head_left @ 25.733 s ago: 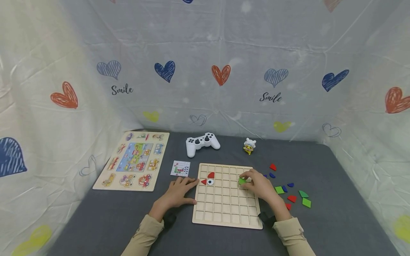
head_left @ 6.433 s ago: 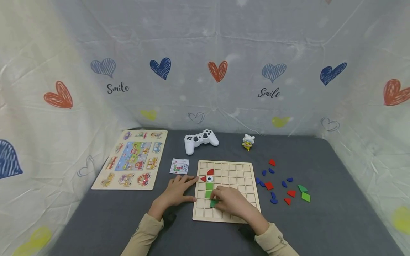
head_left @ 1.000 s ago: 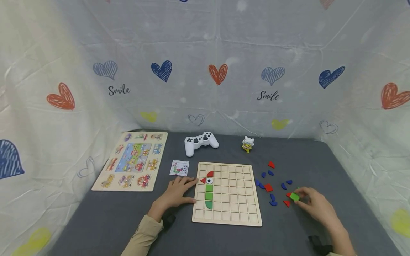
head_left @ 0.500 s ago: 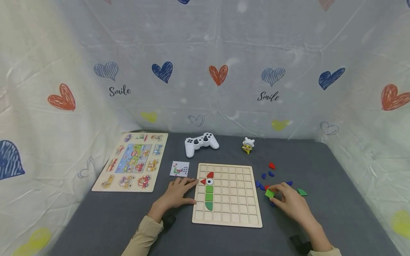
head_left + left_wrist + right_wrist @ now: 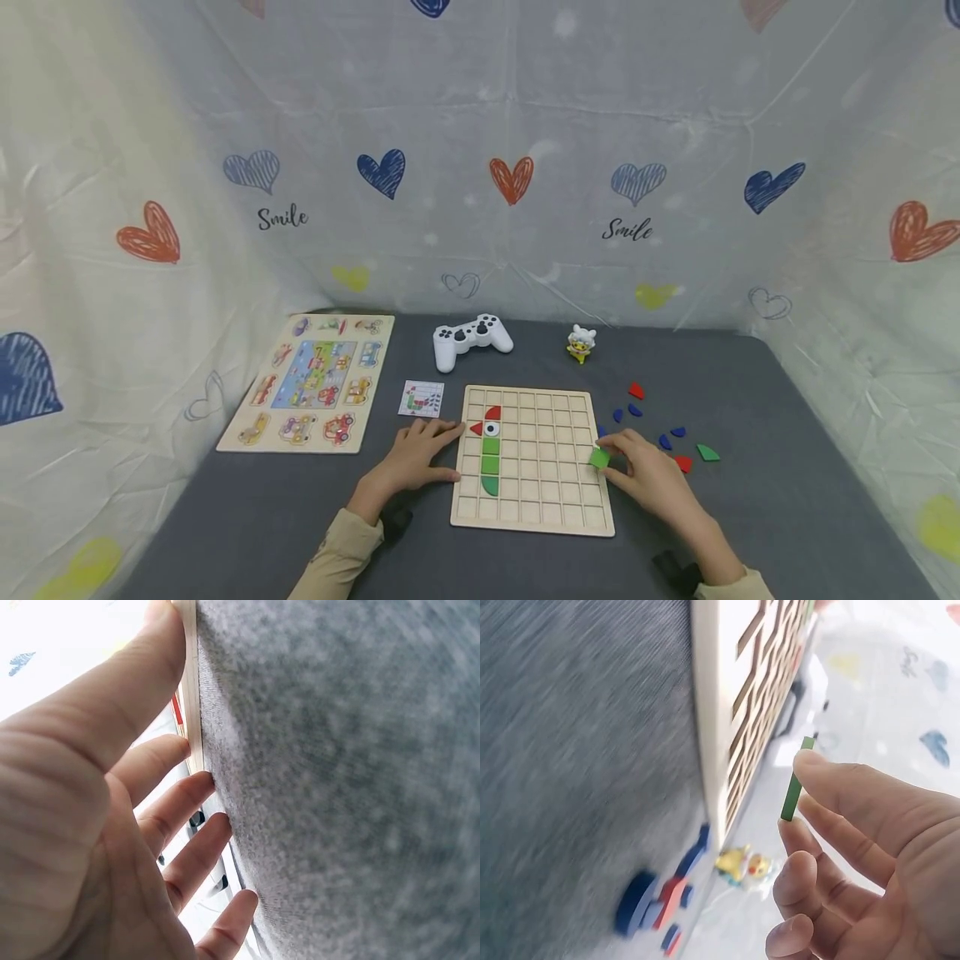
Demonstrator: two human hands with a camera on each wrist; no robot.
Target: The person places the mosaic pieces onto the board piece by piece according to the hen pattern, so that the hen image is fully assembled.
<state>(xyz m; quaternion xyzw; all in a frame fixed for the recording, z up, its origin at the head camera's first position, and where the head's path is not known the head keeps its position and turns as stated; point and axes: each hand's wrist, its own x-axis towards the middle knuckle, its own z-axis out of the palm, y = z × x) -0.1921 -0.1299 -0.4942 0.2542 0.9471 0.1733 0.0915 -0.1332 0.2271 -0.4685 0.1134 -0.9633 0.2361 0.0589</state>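
Note:
My right hand (image 5: 651,472) pinches a green square tile (image 5: 599,458) between thumb and fingers over the right edge of the wooden grid board (image 5: 536,487). Seen edge-on in the right wrist view, the tile (image 5: 796,784) is thin and held up off the board. My left hand (image 5: 414,454) rests at the board's left edge, fingers spread, with thumb and fingertips at the rim. On the board's left side sit a red quarter-round (image 5: 492,412), a red triangle (image 5: 477,429), an eye tile (image 5: 491,429), two green squares (image 5: 491,455) and a green quarter-round (image 5: 490,486).
Loose blue half-rounds (image 5: 664,442), red pieces (image 5: 682,463) and a green piece (image 5: 707,452) lie right of the board. A pattern card (image 5: 422,399), a vehicle puzzle (image 5: 352,442), a white game controller (image 5: 472,335) and a small figurine (image 5: 581,343) stand farther back.
My right hand has carried the green square left from the loose pieces to the board's edge. Two green squares and a green quarter-round have joined the board since the oldest frame. Left hand unmoved.

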